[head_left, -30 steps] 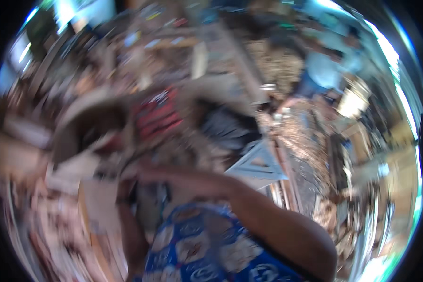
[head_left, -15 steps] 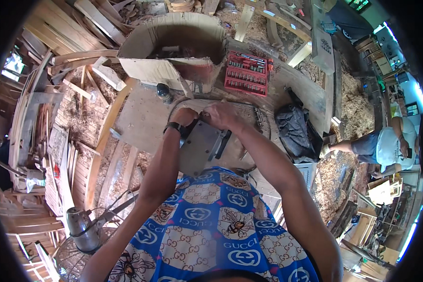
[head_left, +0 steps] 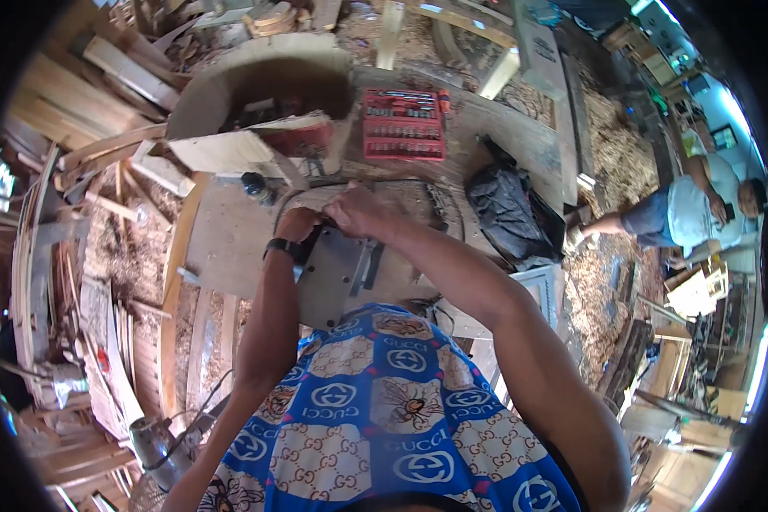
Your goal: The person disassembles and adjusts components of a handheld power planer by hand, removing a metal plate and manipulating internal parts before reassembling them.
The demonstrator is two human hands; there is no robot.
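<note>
A flat grey metal plate, with several bolt heads and a dark slotted bar along its right side, lies on the workbench close in front of me. My left hand, with a black band on the wrist, is closed at the plate's far left corner. Right beside it, my right hand has its fingers curled together at the far end of the plate. Whatever is pinched in the right fingers is hidden by the hand. A dark cable loops around the plate on the bench.
Beyond my hands stand a torn cardboard box and a dark bottle. A red socket set lies open near a black bag. Wood pieces and shavings cover the floor. A fan is at lower left; another person sits at right.
The whole view has shifted, so bench and hands appear farther left. My hands stay together at the plate's far end; the right fingers have turned slightly.
</note>
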